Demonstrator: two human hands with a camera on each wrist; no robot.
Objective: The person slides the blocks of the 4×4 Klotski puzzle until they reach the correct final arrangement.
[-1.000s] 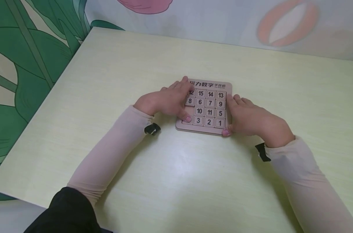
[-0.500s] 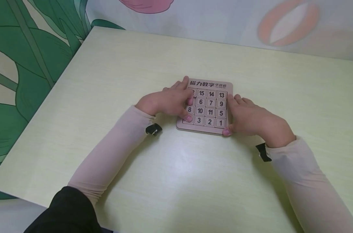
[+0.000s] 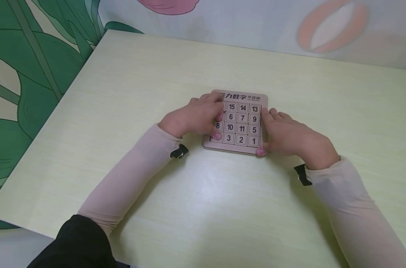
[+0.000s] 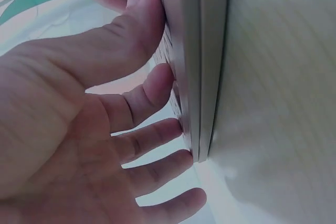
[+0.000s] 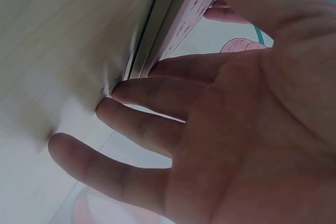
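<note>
A flat number sliding puzzle (image 3: 231, 149) with square numbered tiles lies on the table. My left hand (image 3: 192, 117) reaches over its left side, thumb on the lower-left tile and index finger bent down beside tile 8 (image 3: 217, 126). Another left finger lies across the printed title strip at the top. In the left wrist view, the remaining fingers extend toward the board's edge (image 4: 191, 66). My right hand (image 3: 290, 137) rests along the right edge, its thumb at the near corner. Its fingers look fairly straight in the right wrist view. Fingers cover part of the left column.
The pale table (image 3: 189, 208) extends around the puzzle on all sides. Behind it stands a wall (image 3: 243, 22) with painted flowers, and green painted leaves (image 3: 42, 56) are beyond the left edge. Both forearms wear light sleeves (image 3: 132, 171).
Tile 8 has slid one row toward me under the left hand. That hand has then shifted slightly right, a finger moving from the top edge onto the title. The right hand stays put.
</note>
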